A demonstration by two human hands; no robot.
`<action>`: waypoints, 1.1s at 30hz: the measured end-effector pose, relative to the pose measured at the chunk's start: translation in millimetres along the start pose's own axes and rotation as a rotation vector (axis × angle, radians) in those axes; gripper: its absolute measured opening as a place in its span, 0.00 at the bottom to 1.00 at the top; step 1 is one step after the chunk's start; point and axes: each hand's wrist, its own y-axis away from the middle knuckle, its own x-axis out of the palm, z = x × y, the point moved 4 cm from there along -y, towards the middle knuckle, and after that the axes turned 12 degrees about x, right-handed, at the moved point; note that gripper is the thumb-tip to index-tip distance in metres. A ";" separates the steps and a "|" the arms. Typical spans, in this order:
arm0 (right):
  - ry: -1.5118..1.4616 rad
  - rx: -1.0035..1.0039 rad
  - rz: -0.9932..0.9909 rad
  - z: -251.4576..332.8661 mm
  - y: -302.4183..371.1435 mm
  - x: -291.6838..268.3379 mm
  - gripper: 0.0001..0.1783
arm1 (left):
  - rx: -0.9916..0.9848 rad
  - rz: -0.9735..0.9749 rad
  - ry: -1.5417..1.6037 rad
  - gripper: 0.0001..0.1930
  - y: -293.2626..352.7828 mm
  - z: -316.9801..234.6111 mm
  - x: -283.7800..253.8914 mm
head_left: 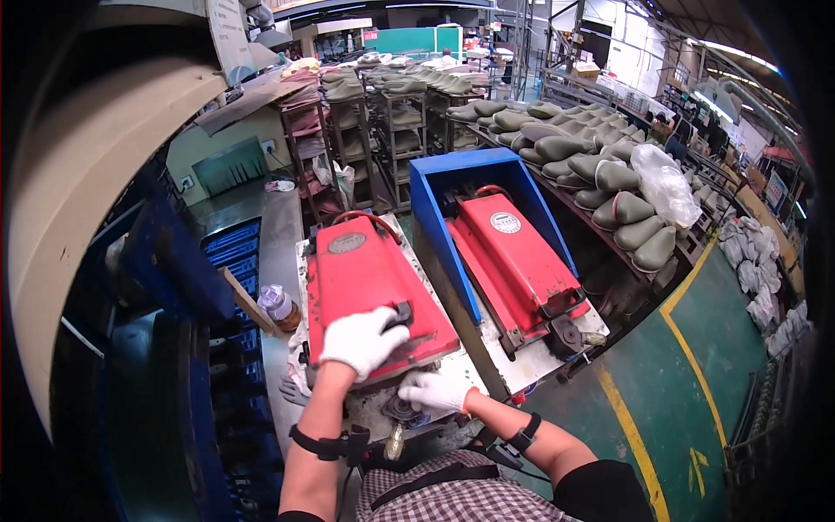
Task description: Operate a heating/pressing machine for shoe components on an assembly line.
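A red machine cover (370, 283) with a hose at its far end fills the middle of the bench in front of me. My left hand (358, 344), in a white glove, closes around the black handle (400, 314) near the cover's front edge. Lower and to the right, my right hand (437, 391), also gloved, has its fingers bent in at a dark round fitting (400, 407) on the machine's front. What those fingers hold is hidden. A clear yellowish lever grip (395, 442) sticks out from the fitting toward me.
Beside it stands a second red machine (513, 261) within a blue frame (470, 167). Olive shoes (639, 235) crowd a table at right, under a plastic bag (663, 187). A purple-capped bottle (278, 304) is at left, near blue racks (233, 261). Shoe racks (404, 130) stand behind.
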 end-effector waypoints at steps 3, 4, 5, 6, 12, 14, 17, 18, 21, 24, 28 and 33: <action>0.218 -0.323 -0.581 31.4 -29.9 -25.4 0.32 | 0.204 -0.326 -0.131 0.23 -13.5 -8.1 -55.5; 0.313 -0.313 -0.743 41.0 -40.3 -30.7 0.35 | 0.177 -0.329 -0.250 0.32 -15.2 -7.4 -65.0; 0.328 -0.311 -0.794 50.8 -52.1 -33.3 0.40 | 0.221 -0.420 -0.337 0.37 -17.9 -10.4 -73.4; 0.309 -0.255 -0.808 59.5 -65.0 -35.5 0.45 | 0.259 -0.520 -0.451 0.42 -19.4 -11.9 -82.8; 0.605 -0.077 -0.765 100.3 -109.7 -8.0 0.56 | 0.262 -0.632 -0.540 0.40 -36.9 -2.5 -113.6; 0.558 -0.034 -0.777 98.3 -113.5 -8.9 0.56 | 0.334 -0.674 -0.510 0.39 -28.7 -3.9 -111.0; 0.481 -0.068 -0.754 88.2 -117.8 -23.5 0.56 | 0.368 -0.677 -0.399 0.37 3.3 0.3 -84.7; 0.427 -0.080 -0.722 82.5 -119.1 -31.3 0.56 | 0.366 -0.689 -0.369 0.37 21.2 4.3 -69.5; 0.045 -0.195 -0.570 64.4 -116.7 -57.4 0.60 | 0.405 -0.805 0.009 0.35 86.6 29.6 -13.2; -0.304 -0.359 -0.445 51.5 -95.6 -54.0 0.52 | 0.003 -0.881 0.754 0.33 145.4 83.6 68.9; -1.115 -0.258 0.392 41.4 -39.2 17.2 0.49 | -0.422 -0.813 1.464 0.38 204.7 127.7 148.6; -0.614 -0.356 0.452 77.6 10.5 106.0 0.49 | -0.200 -0.827 2.000 0.37 224.1 104.8 167.2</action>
